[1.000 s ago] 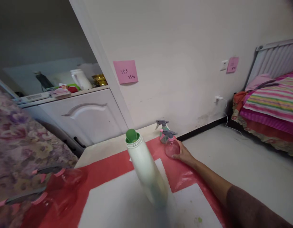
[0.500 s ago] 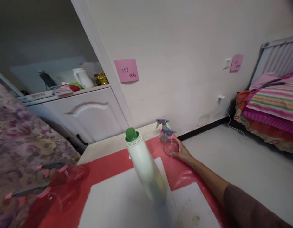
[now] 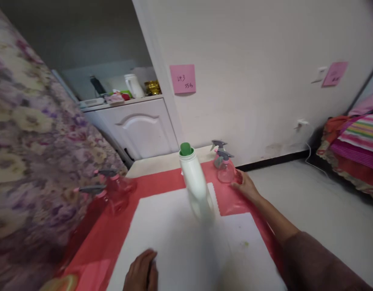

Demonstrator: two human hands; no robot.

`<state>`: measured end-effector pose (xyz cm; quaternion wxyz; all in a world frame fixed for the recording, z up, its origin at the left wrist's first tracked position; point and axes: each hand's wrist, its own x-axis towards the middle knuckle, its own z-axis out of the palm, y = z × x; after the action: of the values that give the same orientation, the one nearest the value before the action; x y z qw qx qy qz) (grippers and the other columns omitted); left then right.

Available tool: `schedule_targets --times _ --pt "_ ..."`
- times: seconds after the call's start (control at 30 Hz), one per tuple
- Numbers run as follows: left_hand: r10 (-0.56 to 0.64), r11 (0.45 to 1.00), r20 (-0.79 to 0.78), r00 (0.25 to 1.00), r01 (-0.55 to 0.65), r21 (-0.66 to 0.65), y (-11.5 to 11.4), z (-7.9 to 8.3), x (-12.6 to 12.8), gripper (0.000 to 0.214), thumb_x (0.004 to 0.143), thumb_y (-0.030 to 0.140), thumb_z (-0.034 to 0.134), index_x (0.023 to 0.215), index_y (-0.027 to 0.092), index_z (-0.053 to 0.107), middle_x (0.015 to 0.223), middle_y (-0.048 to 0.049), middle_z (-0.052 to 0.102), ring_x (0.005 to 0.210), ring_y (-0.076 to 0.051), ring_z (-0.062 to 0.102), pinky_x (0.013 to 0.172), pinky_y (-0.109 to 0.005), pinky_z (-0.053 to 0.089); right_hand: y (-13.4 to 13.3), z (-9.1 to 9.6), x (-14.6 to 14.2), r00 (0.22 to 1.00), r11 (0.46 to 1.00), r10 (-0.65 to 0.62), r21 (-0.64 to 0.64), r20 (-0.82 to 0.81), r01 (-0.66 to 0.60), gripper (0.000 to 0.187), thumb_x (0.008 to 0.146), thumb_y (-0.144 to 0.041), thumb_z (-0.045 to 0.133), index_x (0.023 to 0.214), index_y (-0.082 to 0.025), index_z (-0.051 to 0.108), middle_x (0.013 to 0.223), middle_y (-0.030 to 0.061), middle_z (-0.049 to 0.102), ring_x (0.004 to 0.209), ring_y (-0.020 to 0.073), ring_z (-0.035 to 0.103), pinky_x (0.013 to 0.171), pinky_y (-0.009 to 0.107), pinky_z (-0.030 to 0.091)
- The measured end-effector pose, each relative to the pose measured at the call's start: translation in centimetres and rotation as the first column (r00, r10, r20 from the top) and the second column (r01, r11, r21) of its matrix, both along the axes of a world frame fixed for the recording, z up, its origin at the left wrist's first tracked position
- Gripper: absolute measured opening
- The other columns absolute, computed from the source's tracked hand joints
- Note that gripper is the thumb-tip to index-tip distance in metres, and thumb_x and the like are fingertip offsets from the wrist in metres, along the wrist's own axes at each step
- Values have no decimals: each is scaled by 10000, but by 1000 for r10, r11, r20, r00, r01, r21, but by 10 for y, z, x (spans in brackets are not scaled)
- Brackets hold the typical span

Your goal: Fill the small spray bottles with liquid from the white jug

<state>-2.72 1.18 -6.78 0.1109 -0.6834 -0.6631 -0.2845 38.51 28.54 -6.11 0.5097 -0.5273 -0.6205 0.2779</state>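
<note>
My right hand (image 3: 246, 188) is just to the right of a clear spray bottle (image 3: 226, 173) with a grey trigger head and pink collar. Its fingers are parted, and a small gap seems to separate them from the bottle. Behind that bottle stands a second grey-headed spray bottle (image 3: 218, 144), partly hidden. My left hand (image 3: 141, 271) lies low on the white sheet (image 3: 171, 242), thumb apart from the bent fingers, holding nothing I can see. In the middle a tall pale green bottle (image 3: 196, 186) stands uncapped, with something green in its mouth.
Two more spray bottles (image 3: 114, 190) with pink collars are at the table's left, by a floral curtain (image 3: 47, 153). A red cover (image 3: 156, 180) lies under the sheets. A round yellowish object (image 3: 67, 283) shows at the lower left. A wall and cabinet (image 3: 141, 129) stand behind.
My right hand has come off the spray bottle it was holding and sits beside it. My left hand has come into view at the bottom. The camera view has shifted left.
</note>
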Motion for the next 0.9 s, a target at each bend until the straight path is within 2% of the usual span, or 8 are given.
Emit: schedule_targets --times 0.13,0.23,0.33,0.37,0.5,0.57,0.7,0.9 --pt "33 998 111 993 -28 -49 -6 10 22 216 879 234 509 1051 241 640 1068 -71 682 1019 -249 633 904 -439 522 -27 22 7 1000 1000 -17 -8 7 17 406 773 -363 562 1126 -170 616 999 94 661 872 241 627 808 395 523" --pt "39 996 279 959 -14 -92 -11 16 32 217 875 201 489 1026 222 643 1072 -89 668 1034 -269 599 935 -489 471 -55 44 1 997 997 77 -18 24 -77 311 828 -361 517 1039 -176 651 722 17 628 675 198 599 676 330 502" --pt "57 995 336 940 -25 -100 -15 19 37 220 867 187 481 1002 229 650 1064 -81 665 1019 -266 586 930 -486 458 -91 62 -20 975 976 217 -27 54 -215 239 825 -384 568 917 -197 685 674 -2 619 574 166 563 595 290 479" --pt "62 995 353 933 -28 -101 -16 20 38 222 864 185 479 995 231 653 1061 -81 666 1018 -268 582 932 -487 454 -106 67 -30 953 955 296 -39 65 -294 237 837 -398 566 899 -205 688 700 1 637 548 155 556 559 275 473" --pt "75 993 470 879 -25 -114 -18 25 40 226 823 172 503 961 240 669 1042 -74 675 1019 -268 588 948 -482 448 -171 74 -77 773 776 626 -180 104 -604 306 926 -419 447 989 -219 670 658 -9 613 518 148 536 487 243 440" --pt "87 992 551 830 -19 -128 -17 27 35 220 792 173 535 948 238 675 1020 -66 692 1009 -256 616 946 -455 469 -203 68 -98 689 696 713 -240 129 -676 326 950 -382 410 1128 -238 643 637 -17 625 512 147 534 509 246 444" --pt "141 986 714 685 -33 -164 -6 37 3 220 779 241 584 968 182 679 975 -91 740 927 -241 695 849 -395 549 -243 37 -121 608 633 774 -264 177 -728 366 897 -341 514 1250 -278 592 886 19 705 614 148 592 628 263 489" --pt "238 959 816 526 -260 -112 42 69 -75 357 837 248 629 1173 136 589 1192 -136 670 1088 -230 648 927 -377 524 -238 -11 -131 571 582 809 -324 140 -746 393 790 -340 612 1182 -306 620 873 17 723 613 161 609 631 274 498"
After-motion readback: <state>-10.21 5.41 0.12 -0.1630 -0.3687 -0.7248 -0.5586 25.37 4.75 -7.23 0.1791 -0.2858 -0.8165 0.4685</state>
